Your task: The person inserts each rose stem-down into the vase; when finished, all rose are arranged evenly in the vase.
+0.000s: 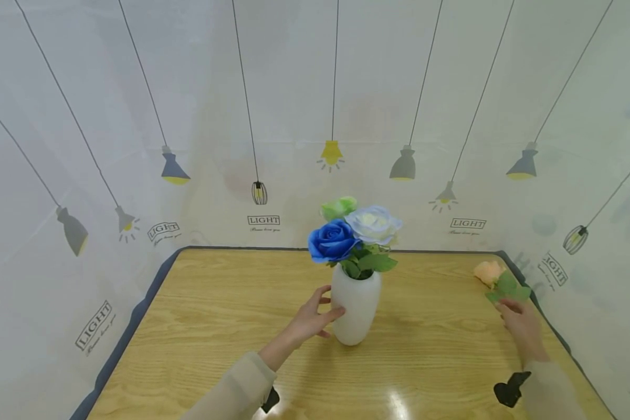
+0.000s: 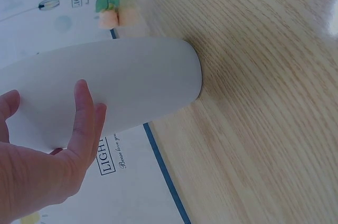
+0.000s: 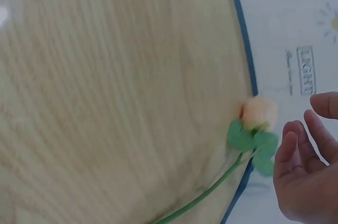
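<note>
A white vase (image 1: 356, 303) stands upright on the table, holding a blue rose (image 1: 333, 240), a pale blue-white rose (image 1: 374, 224) and a green bloom (image 1: 338, 207) with leaves. My left hand (image 1: 311, 315) holds the vase from its left side, thumb across the front; in the left wrist view its fingers (image 2: 83, 113) curve against the white wall. At the table's right edge lies a peach rose (image 1: 488, 273) with green leaves and a long stem (image 3: 211, 188). Beside its leaves hovers my right hand (image 1: 521, 326), fingers loosely bent, with nothing seen between them in the right wrist view.
The wooden table (image 1: 231, 303) has a dark blue border along its back and sides. A pale backdrop (image 1: 294, 116) printed with hanging lamps rises behind and on both sides, close to the peach rose. Black straps or mounts show at both wrists.
</note>
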The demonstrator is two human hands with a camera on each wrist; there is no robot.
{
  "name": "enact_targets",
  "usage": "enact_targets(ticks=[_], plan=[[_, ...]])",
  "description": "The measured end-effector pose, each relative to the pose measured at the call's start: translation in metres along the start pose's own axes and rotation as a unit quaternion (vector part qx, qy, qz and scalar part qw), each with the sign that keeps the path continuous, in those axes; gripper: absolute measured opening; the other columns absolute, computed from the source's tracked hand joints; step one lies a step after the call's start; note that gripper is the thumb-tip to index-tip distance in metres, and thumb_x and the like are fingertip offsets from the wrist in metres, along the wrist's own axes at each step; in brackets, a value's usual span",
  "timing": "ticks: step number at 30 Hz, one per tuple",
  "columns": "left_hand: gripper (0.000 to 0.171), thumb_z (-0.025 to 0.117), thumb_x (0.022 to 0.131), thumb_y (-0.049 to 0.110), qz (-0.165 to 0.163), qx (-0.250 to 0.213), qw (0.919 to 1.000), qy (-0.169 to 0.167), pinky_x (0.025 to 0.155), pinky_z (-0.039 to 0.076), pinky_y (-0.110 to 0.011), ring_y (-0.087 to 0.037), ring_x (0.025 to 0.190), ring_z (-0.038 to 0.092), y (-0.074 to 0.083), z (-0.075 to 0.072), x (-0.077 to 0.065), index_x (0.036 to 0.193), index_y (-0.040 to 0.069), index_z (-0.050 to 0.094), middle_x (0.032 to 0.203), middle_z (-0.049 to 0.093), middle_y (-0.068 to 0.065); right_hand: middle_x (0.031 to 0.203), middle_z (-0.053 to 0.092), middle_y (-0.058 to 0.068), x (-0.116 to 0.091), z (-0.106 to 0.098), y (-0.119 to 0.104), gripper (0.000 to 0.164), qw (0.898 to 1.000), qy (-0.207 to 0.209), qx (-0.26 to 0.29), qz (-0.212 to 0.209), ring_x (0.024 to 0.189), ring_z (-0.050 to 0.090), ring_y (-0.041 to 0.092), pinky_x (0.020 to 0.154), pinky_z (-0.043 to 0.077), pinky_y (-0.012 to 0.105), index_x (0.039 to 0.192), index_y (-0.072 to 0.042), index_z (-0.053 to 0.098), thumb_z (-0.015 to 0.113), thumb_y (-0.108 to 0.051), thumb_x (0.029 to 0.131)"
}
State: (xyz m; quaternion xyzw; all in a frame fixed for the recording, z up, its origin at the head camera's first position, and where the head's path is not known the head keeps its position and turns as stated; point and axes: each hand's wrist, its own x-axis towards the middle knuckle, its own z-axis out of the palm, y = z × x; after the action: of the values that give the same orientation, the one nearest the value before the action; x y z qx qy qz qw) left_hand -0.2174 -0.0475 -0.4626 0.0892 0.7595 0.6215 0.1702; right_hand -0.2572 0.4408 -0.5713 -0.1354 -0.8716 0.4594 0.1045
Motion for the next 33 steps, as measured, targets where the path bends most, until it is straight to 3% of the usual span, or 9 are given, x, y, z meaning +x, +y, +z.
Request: enact_targets(ticks=[5, 8, 12, 15, 18, 21, 26, 30, 33], plan=[[0.071, 0.061, 0.083, 0.036, -0.001, -0.003, 1.0, 0.001, 0.061, 0.051, -0.045, -0.034, 0.1, 0.051, 0.0, 0.0, 0.0, 0.138, 0.013, 0.024, 0.13, 0.034, -0.02, 0.096, 0.056, 0.009, -0.039, -0.019, -0.028, 0.047, 0.999, -0.011, -0.006, 0.05, 0.073, 0.053, 0.008, 0.057, 0.048, 0.029, 0.117, 0.004, 0.048, 0.044, -0.035, 0.091], [0.071, 0.062, 0.082, 0.037, -0.002, -0.002, 1.0, 0.001, 0.06, 0.051, -0.044, -0.034, 0.1, 0.051, 0.0, 0.0, 0.0, 0.138, 0.013, 0.024, 0.129, 0.034, -0.02, 0.083, 0.055, -0.004, -0.033, -0.023, 0.0, 0.052, 0.996, 0.013, 0.002, 0.086, 0.066, 0.052, 0.005, 0.05, 0.046, 0.027, 0.116, 0.004, 0.048, 0.048, -0.039, 0.088], [0.072, 0.062, 0.082, 0.037, -0.003, -0.003, 1.0, 0.002, 0.059, 0.051, -0.042, -0.034, 0.1, 0.051, 0.0, 0.0, 0.0, 0.138, 0.013, 0.025, 0.129, 0.035, -0.02, 0.091, 0.055, 0.01, -0.039, -0.026, 0.005, 0.058, 0.989, 0.03, -0.002, 0.143, 0.061, 0.05, 0.002, 0.046, 0.045, 0.025, 0.123, 0.009, 0.041, 0.046, -0.037, 0.088], [0.072, 0.062, 0.082, 0.037, -0.003, -0.002, 1.0, 0.001, 0.06, 0.051, -0.042, -0.033, 0.1, 0.051, 0.0, 0.0, 0.0, 0.138, 0.013, 0.024, 0.129, 0.035, -0.02, 0.093, 0.056, 0.019, -0.052, -0.028, -0.002, 0.056, 0.987, 0.033, -0.01, 0.155, 0.06, 0.051, 0.005, 0.049, 0.044, 0.026, 0.123, 0.011, 0.039, 0.045, -0.032, 0.088], [0.072, 0.062, 0.082, 0.038, -0.004, -0.002, 1.0, 0.0, 0.06, 0.051, -0.042, -0.033, 0.1, 0.051, 0.001, 0.0, 0.0, 0.138, 0.013, 0.024, 0.129, 0.034, -0.02, 0.081, 0.057, 0.015, -0.065, -0.029, -0.01, 0.058, 0.984, 0.022, -0.009, 0.179, 0.058, 0.051, 0.009, 0.053, 0.041, 0.026, 0.125, 0.013, 0.034, 0.045, -0.029, 0.088], [0.071, 0.061, 0.082, 0.038, -0.004, -0.003, 1.0, 0.001, 0.061, 0.051, -0.043, -0.033, 0.1, 0.051, 0.0, 0.0, 0.0, 0.138, 0.013, 0.024, 0.129, 0.034, -0.02, 0.071, 0.056, 0.002, -0.073, -0.028, -0.013, 0.061, 0.976, 0.011, 0.022, 0.215, 0.056, 0.05, 0.006, 0.05, 0.042, 0.025, 0.13, 0.012, 0.026, 0.044, -0.026, 0.087], [0.071, 0.062, 0.082, 0.037, -0.002, -0.004, 1.0, 0.0, 0.061, 0.051, -0.044, -0.033, 0.1, 0.051, 0.0, -0.001, -0.001, 0.138, 0.013, 0.024, 0.129, 0.034, -0.02, 0.062, 0.055, -0.005, -0.079, -0.026, -0.011, 0.062, 0.972, 0.016, 0.062, 0.226, 0.052, 0.052, 0.006, 0.047, 0.046, 0.024, 0.129, 0.015, 0.024, 0.045, -0.023, 0.085], [0.072, 0.061, 0.082, 0.037, -0.002, -0.005, 1.0, -0.002, 0.061, 0.051, -0.044, -0.033, 0.1, 0.051, 0.0, -0.001, -0.001, 0.138, 0.012, 0.024, 0.129, 0.034, -0.02, 0.058, 0.054, -0.006, -0.08, -0.024, -0.012, 0.06, 0.972, 0.026, 0.041, 0.229, 0.05, 0.051, 0.008, 0.045, 0.044, 0.024, 0.126, 0.015, 0.029, 0.045, -0.023, 0.083], [0.071, 0.061, 0.082, 0.037, -0.004, -0.007, 1.0, -0.002, 0.062, 0.051, -0.044, -0.033, 0.1, 0.051, 0.0, -0.001, 0.0, 0.138, 0.013, 0.024, 0.13, 0.034, -0.02, 0.062, 0.056, 0.003, -0.08, -0.021, -0.015, 0.056, 0.972, 0.029, -0.004, 0.232, 0.056, 0.052, 0.015, 0.048, 0.043, 0.026, 0.124, 0.013, 0.033, 0.045, -0.023, 0.082]])
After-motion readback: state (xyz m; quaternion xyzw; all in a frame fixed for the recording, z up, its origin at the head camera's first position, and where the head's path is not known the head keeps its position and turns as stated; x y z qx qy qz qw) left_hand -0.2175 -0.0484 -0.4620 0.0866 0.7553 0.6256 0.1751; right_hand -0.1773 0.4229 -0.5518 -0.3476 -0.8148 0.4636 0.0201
